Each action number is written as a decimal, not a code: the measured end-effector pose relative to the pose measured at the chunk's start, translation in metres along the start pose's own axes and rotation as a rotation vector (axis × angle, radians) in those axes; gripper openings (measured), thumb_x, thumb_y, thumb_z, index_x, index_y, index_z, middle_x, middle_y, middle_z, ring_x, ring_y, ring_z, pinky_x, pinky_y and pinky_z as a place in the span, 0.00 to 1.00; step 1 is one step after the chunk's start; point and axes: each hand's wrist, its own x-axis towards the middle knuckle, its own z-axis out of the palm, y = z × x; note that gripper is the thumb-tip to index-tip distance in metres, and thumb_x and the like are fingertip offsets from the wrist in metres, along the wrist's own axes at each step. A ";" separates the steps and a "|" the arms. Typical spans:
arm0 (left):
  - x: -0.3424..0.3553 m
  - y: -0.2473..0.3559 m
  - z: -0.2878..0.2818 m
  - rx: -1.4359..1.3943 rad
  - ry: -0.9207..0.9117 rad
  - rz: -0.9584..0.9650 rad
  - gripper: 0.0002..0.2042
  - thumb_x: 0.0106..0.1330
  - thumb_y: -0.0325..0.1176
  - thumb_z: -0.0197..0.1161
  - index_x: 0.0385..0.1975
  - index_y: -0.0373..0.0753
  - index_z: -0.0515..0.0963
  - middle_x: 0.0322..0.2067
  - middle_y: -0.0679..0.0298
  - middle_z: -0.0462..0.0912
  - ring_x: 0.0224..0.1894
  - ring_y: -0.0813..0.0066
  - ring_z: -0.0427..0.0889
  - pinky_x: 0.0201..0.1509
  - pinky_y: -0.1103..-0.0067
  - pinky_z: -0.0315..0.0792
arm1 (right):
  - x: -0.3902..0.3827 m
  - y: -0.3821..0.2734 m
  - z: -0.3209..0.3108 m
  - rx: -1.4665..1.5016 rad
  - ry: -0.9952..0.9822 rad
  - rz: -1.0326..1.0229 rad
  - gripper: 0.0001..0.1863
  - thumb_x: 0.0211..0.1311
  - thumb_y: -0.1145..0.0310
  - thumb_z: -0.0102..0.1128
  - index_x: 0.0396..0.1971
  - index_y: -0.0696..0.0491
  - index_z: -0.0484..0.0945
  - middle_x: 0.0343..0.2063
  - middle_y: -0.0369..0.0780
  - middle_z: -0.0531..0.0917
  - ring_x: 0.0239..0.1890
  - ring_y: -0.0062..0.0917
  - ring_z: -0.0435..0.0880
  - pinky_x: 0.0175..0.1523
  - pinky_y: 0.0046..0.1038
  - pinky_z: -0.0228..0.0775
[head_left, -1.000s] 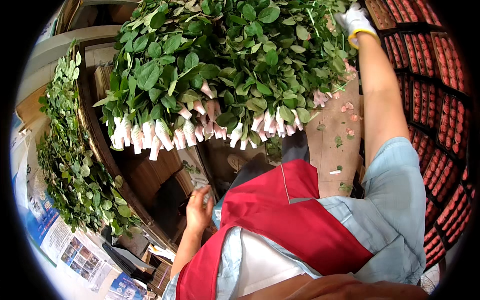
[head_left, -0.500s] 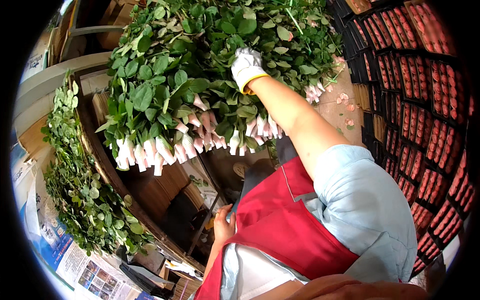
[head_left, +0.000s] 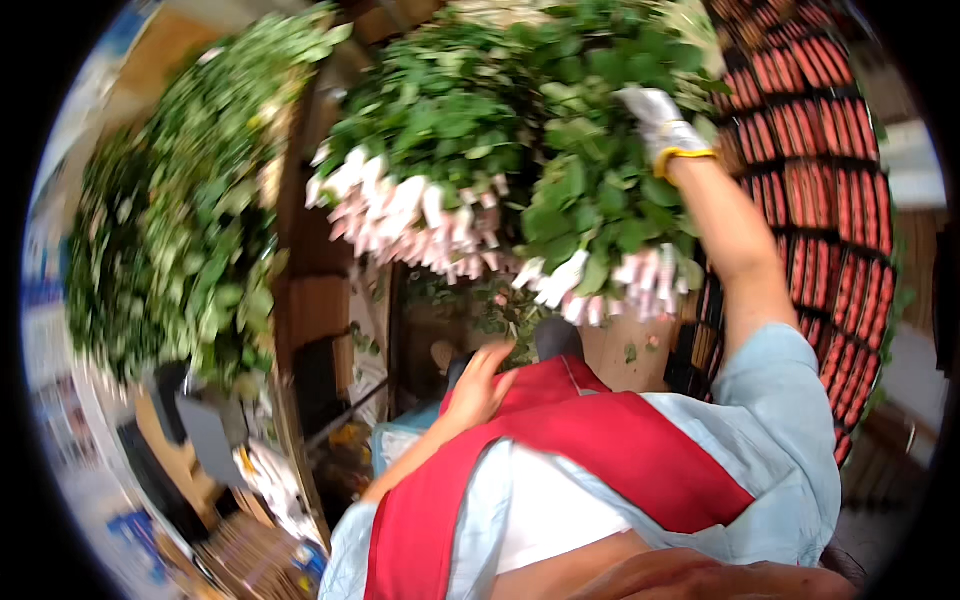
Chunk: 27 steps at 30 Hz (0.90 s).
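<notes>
Two hands, one gloved and one bare; one central pile of leafy stems (head_left: 440, 110) as landmark.

Item, the right hand (head_left: 662, 125): white glove with yellow cuff, laid on the green leaves at the right part of the central pile. Its fingers reach forward over the foliage; blur prevents telling whether they grip a stem.

Item, the left hand (head_left: 480, 385): bare, fingers loosely spread, thumb apart, below the central pile and in front of the red apron (head_left: 640, 430).

Item, wrapped ends (head_left: 430, 210): many, white and pink, crowded along the lower edge of the central pile, pointing toward the wearer. A second cluster (head_left: 650, 280) hangs at that pile's lower right, beneath the gloved hand.

Item, a further leafy heap (head_left: 200, 200): left of the central pile, divided from it by a brown upright board (head_left: 295, 240).

Item, black trays (head_left: 810, 236), numerous: right of the central pile, packed with rows of pink items (head_left: 815, 190).

Item, floor (head_left: 648, 375): pale, below the central pile, with scattered green scraps.

Item, flat brown cardboard (head_left: 245, 555), stacked: far below and left of the central pile, somewhat blurred.
</notes>
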 end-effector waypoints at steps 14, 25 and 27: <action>-0.078 0.227 -0.258 0.614 1.005 0.783 0.44 0.34 0.54 0.78 0.61 0.69 0.72 0.73 0.48 0.50 0.74 0.38 0.45 0.73 0.43 0.36 | -0.200 -0.386 0.081 -0.379 -0.193 -0.676 0.20 0.67 0.58 0.55 0.52 0.56 0.79 0.42 0.41 0.84 0.44 0.31 0.82 0.48 0.31 0.74; -0.261 0.111 -0.600 1.360 1.283 0.557 0.49 0.44 0.52 0.79 0.68 0.48 0.62 0.73 0.52 0.45 0.76 0.48 0.39 0.75 0.49 0.40 | -0.314 -0.480 0.473 -0.719 -0.379 -1.173 0.24 0.67 0.56 0.56 0.55 0.56 0.75 0.41 0.42 0.84 0.43 0.31 0.81 0.46 0.33 0.74; -0.312 0.101 -0.652 1.171 1.156 0.267 0.48 0.42 0.47 0.82 0.67 0.47 0.64 0.70 0.50 0.56 0.73 0.47 0.50 0.75 0.57 0.50 | -0.334 -0.474 0.560 -0.743 -0.459 -1.228 0.24 0.66 0.55 0.56 0.56 0.56 0.75 0.40 0.43 0.83 0.42 0.32 0.81 0.45 0.33 0.74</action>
